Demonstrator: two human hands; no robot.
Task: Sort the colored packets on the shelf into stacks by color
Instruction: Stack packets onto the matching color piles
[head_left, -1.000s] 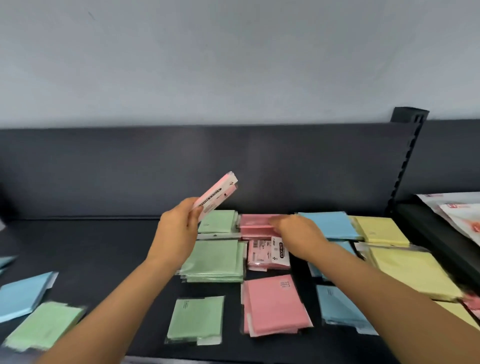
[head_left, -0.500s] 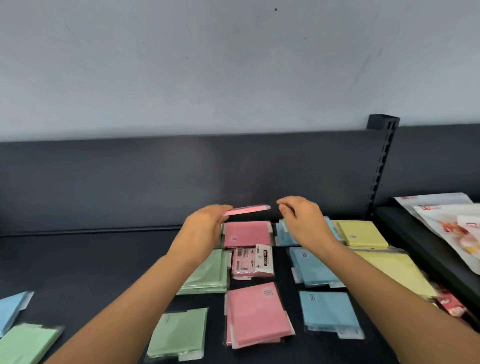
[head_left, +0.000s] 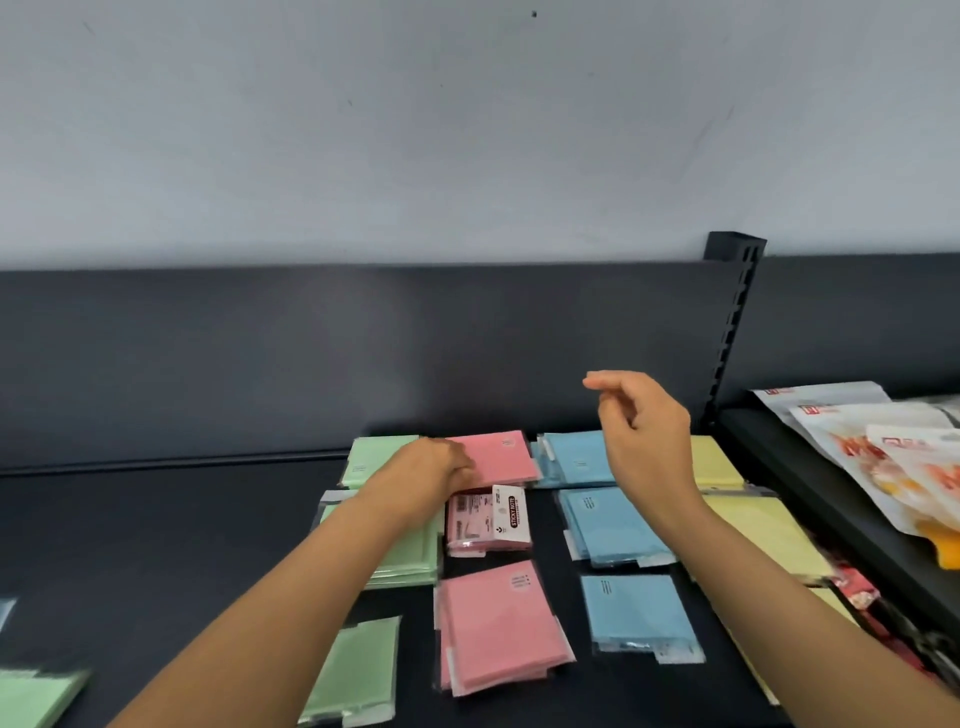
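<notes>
The rear stack of flat pink plastic-wrapped packets (head_left: 501, 457) has gained the one held aloft a moment ago; the left hand (head_left: 431, 470) presses it flat-fingered, the right hand (head_left: 644, 441) hovers loosely curled and empty, so the pink sorting advances.

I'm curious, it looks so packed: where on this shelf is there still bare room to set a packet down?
Widest: bare shelf left of the green stacks, up to the back panel. A narrow strip runs between pink stacks and blue stacks. Crowded: blue to yellow stacks at the right edge.
</notes>
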